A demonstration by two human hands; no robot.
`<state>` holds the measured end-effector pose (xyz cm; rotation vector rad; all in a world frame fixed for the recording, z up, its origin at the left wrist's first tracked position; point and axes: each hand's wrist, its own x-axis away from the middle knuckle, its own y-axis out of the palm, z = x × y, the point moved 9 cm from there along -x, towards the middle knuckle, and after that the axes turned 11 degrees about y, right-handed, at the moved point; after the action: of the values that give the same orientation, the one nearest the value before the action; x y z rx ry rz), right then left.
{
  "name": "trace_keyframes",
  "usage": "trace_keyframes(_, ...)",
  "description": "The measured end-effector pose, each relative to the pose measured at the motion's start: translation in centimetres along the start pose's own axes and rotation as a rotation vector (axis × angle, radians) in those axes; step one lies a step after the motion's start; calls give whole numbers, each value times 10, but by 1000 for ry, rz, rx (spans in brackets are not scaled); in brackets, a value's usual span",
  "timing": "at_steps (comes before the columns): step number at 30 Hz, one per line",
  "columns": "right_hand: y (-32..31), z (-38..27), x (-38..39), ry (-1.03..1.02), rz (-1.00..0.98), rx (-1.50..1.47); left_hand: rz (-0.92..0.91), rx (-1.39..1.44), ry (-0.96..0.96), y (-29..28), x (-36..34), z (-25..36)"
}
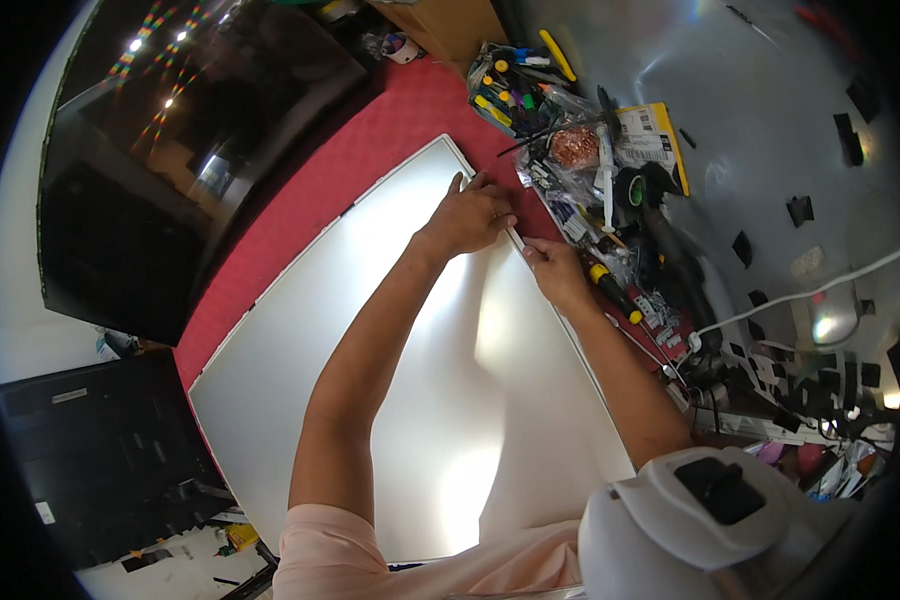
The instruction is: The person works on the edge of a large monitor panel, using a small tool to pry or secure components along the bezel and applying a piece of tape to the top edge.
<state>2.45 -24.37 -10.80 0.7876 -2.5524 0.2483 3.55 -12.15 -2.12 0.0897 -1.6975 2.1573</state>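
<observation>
A large white panel (400,400) with a thin rim lies on the red mat (410,110), its glossy sheet shining in places. My left hand (467,218) reaches over the sheet, its fingers bent around the rim by the far corner. A little nearer along the same right-hand edge, my right hand (558,272) pinches the rim between thumb and fingers. What lies under the fingertips is hidden. Just right of my right hand rests a yellow-and-black screwdriver (610,288).
A dark screen (190,150) stands at the far left, a black back cover (100,440) below it. Along the right run a bin of markers and tools (515,90), a copper-coloured wire ball (574,148) and a white cable (800,290). A white appliance (660,520) juts in lower right.
</observation>
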Motion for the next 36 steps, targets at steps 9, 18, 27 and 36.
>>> trace_keyframes(9, -11, -3, 4, 32, -47, -89, -22, 61, 80, 7, -11, -5)
trace_keyframes(18, -14, 13, 0, 96, 59, -1, -251, -9, -26, 19, -21, -3)
trace_keyframes(27, -43, 24, 53, -27, 120, 104, -253, -103, 52, 20, -11, 28)
trace_keyframes(36, -34, 63, 79, 418, -281, -380, -326, 66, 180, 39, -6, 66)
